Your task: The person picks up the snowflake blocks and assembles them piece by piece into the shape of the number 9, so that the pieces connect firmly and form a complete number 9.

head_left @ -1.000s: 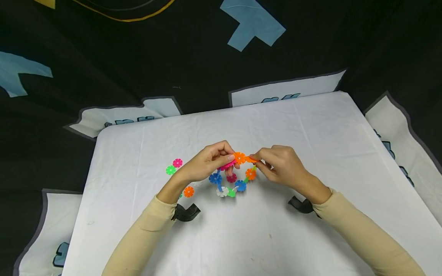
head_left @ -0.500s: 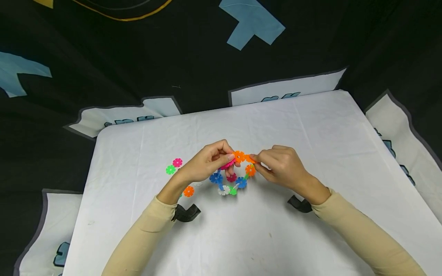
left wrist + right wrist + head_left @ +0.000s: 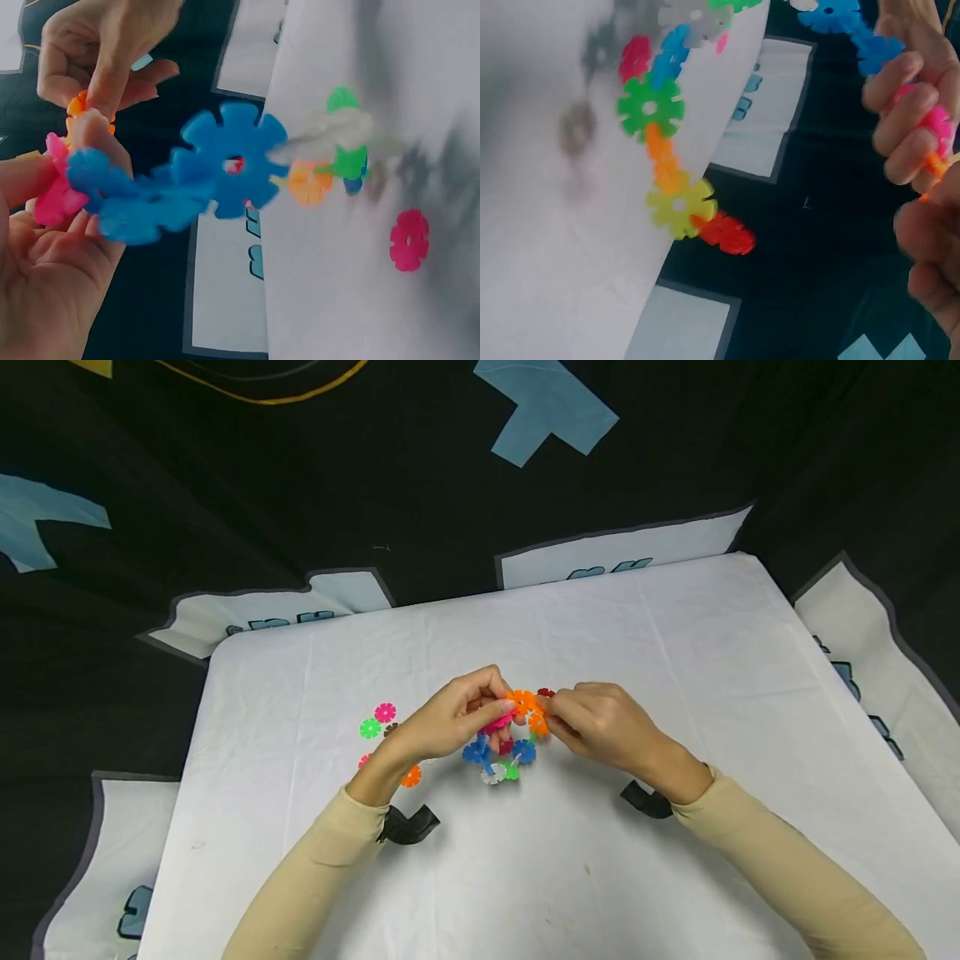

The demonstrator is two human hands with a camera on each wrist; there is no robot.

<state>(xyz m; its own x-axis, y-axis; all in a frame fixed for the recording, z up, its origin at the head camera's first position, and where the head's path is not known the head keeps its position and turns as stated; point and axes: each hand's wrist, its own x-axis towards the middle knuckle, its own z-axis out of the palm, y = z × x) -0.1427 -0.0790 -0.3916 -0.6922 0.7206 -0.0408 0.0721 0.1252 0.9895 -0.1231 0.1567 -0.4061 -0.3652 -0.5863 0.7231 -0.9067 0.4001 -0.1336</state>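
Note:
A chain of slotted plastic flower discs hangs in a curve between my hands above the table. My left hand (image 3: 457, 714) pinches its upper left part, at a pink disc (image 3: 56, 196) beside an orange disc (image 3: 522, 702). With thumb and fingertips, my right hand (image 3: 607, 720) grips the orange part next to it. Below the left hand are linked blue discs (image 3: 234, 161); white and green discs (image 3: 511, 770) follow at the bottom. In the right wrist view, a yellow disc (image 3: 679, 207) and a red disc (image 3: 727, 234) form the chain's loose end.
Loose discs lie left of the chain on the white table (image 3: 660, 877): a pink disc (image 3: 386, 712), a green disc (image 3: 371, 728) and an orange disc (image 3: 411, 776), among others. A crimson disc (image 3: 409, 240) lies beneath the chain. Dark curtains surround the table.
My right hand has shifted slightly left, closer to the left hand. The hanging loop has narrowed, and a red disc now shows beyond the right fingertips.

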